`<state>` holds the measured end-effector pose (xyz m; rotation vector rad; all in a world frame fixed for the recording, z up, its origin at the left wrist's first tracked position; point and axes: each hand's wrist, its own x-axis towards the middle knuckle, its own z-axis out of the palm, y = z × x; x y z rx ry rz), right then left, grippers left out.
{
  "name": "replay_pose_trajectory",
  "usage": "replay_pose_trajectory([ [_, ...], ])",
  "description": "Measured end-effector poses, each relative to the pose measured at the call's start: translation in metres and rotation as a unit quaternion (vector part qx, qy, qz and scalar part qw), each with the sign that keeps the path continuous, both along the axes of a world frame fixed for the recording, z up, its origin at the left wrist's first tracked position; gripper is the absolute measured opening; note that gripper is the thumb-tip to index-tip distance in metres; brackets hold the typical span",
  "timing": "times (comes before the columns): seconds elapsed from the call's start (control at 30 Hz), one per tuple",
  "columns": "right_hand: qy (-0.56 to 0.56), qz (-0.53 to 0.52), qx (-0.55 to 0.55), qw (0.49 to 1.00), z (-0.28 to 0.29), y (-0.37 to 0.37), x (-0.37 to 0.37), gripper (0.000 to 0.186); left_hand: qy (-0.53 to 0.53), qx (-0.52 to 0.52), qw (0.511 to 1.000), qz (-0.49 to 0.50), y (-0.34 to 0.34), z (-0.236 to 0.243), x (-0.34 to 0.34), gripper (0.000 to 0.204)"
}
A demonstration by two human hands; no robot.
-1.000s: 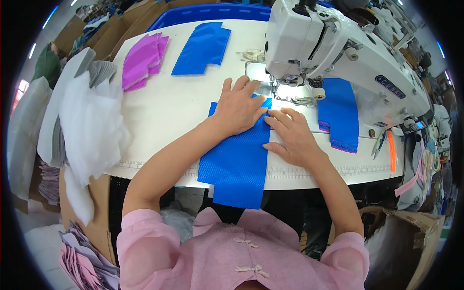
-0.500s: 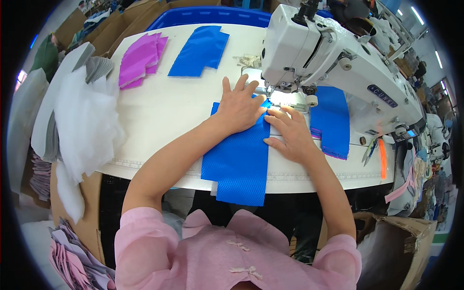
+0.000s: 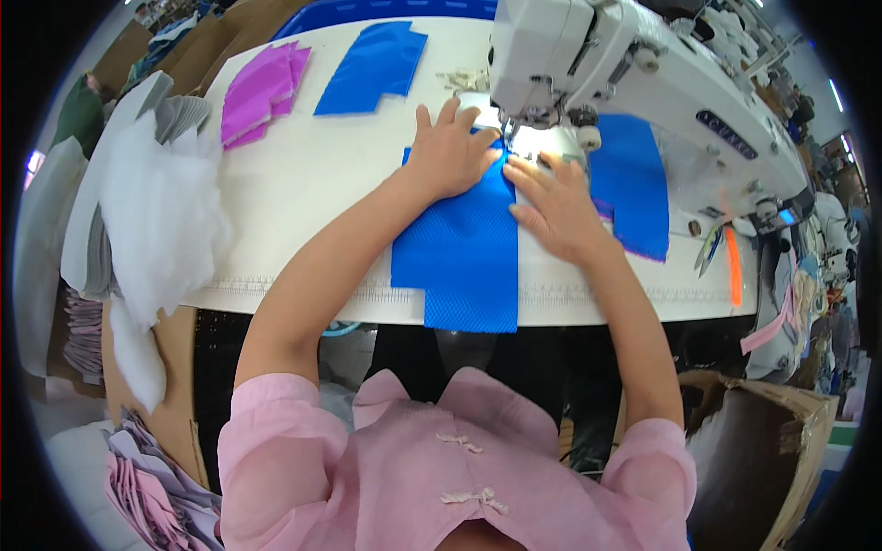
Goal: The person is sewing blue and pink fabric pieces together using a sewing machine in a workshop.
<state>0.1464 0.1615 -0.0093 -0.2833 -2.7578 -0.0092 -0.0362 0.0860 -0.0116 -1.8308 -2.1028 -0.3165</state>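
Note:
A blue fabric panel (image 3: 464,253) with a fine woven texture lies on the white sewing table, its near end hanging past the front edge. Its far edge is under the presser foot (image 3: 508,133) of a white sewing machine (image 3: 542,69). My left hand (image 3: 447,158) rests on the panel just left of the foot, fingers spread and stretched out. To the right of the seam line my right hand (image 3: 562,209) lies flat, fingertips touching the panel's right edge. The needle point is too small to make out.
Another blue panel (image 3: 361,69) and purple pieces (image 3: 262,92) lie at the far left. More blue fabric (image 3: 634,197) sits under the machine arm. Scissors (image 3: 707,250) and an orange strip (image 3: 733,266) are at right. White padding (image 3: 161,211) hangs over the left edge.
The blue panel has slid a little away from me, toward the machine, with both hands still on it. The whole view has tilted, so the table sits higher in the picture.

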Motion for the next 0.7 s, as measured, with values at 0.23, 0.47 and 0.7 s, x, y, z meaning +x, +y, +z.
replay_pose_trajectory([
  [0.23,0.006,-0.020,0.017,1.000,-0.011,0.006,0.002,0.048,-0.158,0.030,0.948,-0.275,-0.069,0.031,0.037,0.031],
  [0.47,0.098,0.000,0.011,0.995,-0.005,-0.003,0.005,0.035,-0.180,0.012,0.940,-0.291,-0.141,0.013,0.081,0.028],
  [0.7,0.144,0.086,-0.186,0.968,0.006,-0.064,0.071,0.015,-0.346,0.041,0.907,-0.238,-0.140,0.021,0.076,0.011],
])
